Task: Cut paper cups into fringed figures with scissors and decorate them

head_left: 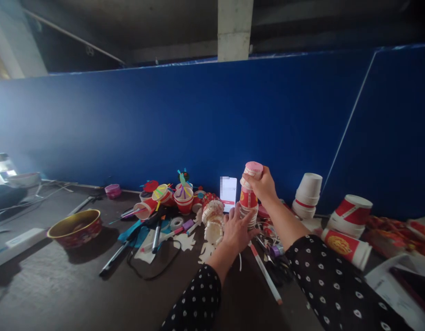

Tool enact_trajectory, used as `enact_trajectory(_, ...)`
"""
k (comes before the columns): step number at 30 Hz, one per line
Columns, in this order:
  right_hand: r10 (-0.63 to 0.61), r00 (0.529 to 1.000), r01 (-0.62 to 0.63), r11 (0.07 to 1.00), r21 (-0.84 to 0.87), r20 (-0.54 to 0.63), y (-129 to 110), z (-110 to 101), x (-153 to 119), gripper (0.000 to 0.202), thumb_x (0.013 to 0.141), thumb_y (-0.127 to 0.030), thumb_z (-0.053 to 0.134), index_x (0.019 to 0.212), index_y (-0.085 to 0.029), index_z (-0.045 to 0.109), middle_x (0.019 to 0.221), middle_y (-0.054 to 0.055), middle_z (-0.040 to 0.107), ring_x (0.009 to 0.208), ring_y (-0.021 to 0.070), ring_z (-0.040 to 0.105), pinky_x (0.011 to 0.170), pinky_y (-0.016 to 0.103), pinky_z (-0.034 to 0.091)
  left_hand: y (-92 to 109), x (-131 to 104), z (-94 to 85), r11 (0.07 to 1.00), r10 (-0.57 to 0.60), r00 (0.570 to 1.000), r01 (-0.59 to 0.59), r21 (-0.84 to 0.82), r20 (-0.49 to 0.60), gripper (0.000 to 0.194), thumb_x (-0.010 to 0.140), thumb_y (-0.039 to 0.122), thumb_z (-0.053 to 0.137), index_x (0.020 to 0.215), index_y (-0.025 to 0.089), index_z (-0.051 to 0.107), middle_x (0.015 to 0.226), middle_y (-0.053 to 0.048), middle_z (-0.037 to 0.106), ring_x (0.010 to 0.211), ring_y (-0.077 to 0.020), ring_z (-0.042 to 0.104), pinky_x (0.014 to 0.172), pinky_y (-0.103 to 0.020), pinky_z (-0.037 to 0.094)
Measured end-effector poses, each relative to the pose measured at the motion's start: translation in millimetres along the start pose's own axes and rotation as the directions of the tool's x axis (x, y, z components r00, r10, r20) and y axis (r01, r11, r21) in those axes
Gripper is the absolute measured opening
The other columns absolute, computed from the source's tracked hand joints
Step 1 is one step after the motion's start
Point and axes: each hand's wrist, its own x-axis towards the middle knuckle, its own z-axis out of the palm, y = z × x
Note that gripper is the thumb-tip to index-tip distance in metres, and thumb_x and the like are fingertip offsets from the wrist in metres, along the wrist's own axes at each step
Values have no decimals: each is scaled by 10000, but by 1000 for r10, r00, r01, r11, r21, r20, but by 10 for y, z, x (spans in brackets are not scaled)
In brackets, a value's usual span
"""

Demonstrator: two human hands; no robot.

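Note:
A tall stack of red and white paper cups [249, 196] stands on the table in front of me, with a pink disc [254, 165] on its top. My right hand [264, 186] is wrapped round the upper, whitish part of the stack, thumb towards me. Lower down, my left hand [236, 230] holds the base of the stack from the front left, its fingers parted against the cups. Close by on the left lies a curved, frilled white paper piece [213, 223]. A lit phone [228, 195] leans upright behind my left hand.
Decorated paper cups [184, 200], pens [156, 236] and paper scraps [185, 241] lie to the left, beyond them a red-gold bowl [75, 228]. A white marker [267, 274] lies between my arms. More cups [307, 195] stand on the right. A blue partition [164, 119] rises behind.

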Motion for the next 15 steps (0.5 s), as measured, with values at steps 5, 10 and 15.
enact_trajectory(5, -2, 997, 5, 999, 40, -79, -37, -148, -211, 575, 616, -457, 625, 1094, -176, 472, 971, 96, 623, 840, 240, 599, 725, 346, 463, -27, -25, 24, 999, 18, 999, -20, -32, -46, 609, 698, 547, 524, 1262, 410, 339, 1377, -77, 233, 1176, -361, 288, 890, -514, 293)
enact_trajectory(10, -13, 984, 41, 986, 159, -176, 175, -379, -566, 714, 636, -385, 643, 1246, -182, 333, 1051, 99, 572, 866, 227, 586, 774, 369, 464, -72, -46, 56, 989, 77, 981, -97, -109, -177, 684, 657, 528, 585, 1271, 338, 350, 1367, -107, 244, 1213, -359, 231, 913, -527, 272)
enact_trajectory(15, 35, 986, 8, 967, 253, -162, 456, -486, -862, 658, 652, -350, 636, 1230, -176, 373, 1026, 97, 578, 854, 230, 586, 757, 374, 477, -64, -67, 31, 932, 140, 948, -224, -284, -286, 889, 570, 525, 658, 1300, 192, 277, 1276, -161, 374, 1168, -318, 325, 934, -510, 284)
